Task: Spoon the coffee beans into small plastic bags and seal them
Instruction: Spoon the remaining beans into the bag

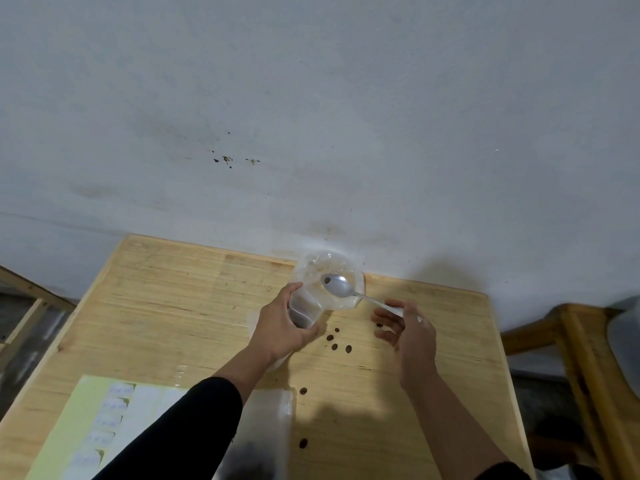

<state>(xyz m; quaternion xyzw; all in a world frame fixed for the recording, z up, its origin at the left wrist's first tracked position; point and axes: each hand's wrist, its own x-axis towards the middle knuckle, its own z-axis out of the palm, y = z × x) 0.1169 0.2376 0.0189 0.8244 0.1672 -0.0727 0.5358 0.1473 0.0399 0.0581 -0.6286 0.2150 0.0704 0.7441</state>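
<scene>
While left hand (280,327) grips the cup (304,308), right-hand fingers (391,308) pinch the spoon (337,285); label sheet (104,427) writing unreadable.

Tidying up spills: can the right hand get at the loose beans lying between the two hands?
Probably yes. The beans lie on bare table beside the right hand, nothing between them, but that hand pinches the spoon.

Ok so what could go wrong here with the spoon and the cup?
The spoon holds just one bean and the right hand pinches only the handle's end, so it may tip out. The tilted clear cup in the left hand overhangs the table edge. Loose beans could roll off.
</scene>
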